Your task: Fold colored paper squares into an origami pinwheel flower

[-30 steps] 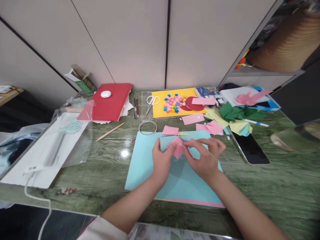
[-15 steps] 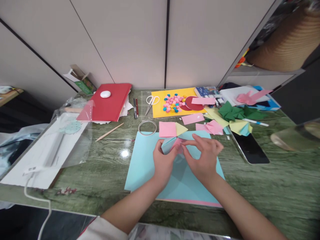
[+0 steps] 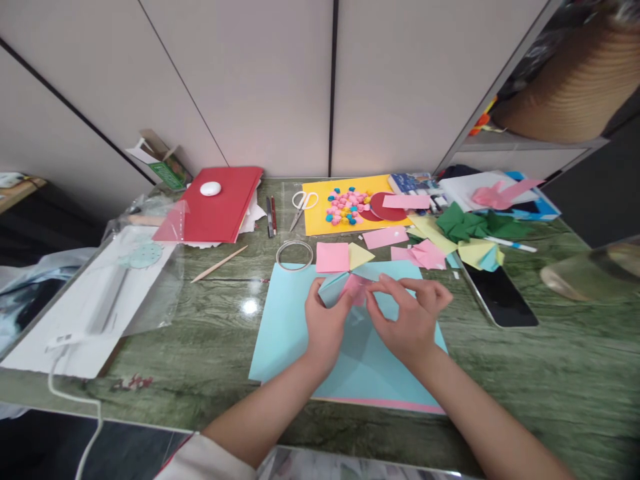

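Observation:
My left hand (image 3: pixel 325 327) is closed on a folded paper piece of several colours, with a pink square flap (image 3: pixel 333 257), a yellow pointed flap (image 3: pixel 361 256) and light blue and pink parts below. Its thumb lies against the lower pink part (image 3: pixel 356 291). Close by on the right, my right hand (image 3: pixel 407 313) pinches thumb and forefinger together beside that pink part, its other fingers bent. Whatever is between those fingertips is too small to make out. Under both hands lies a light blue sheet (image 3: pixel 285 333), with a pink edge showing beneath it.
Behind the sheet are a metal ring (image 3: pixel 295 255), scissors (image 3: pixel 303 203) and a yellow sheet (image 3: pixel 315 223) bearing paper balls. A phone (image 3: pixel 505 297) and green folded paper (image 3: pixel 460 222) lie right. Leftward are a wooden stick (image 3: pixel 219 264), a red folder (image 3: pixel 220 213) and a plastic sleeve (image 3: pixel 160 293).
My right hand's fingertips have drawn slightly away from the pink part, and its forefinger is lower and more bent. The folded paper has shifted a little left in my left hand.

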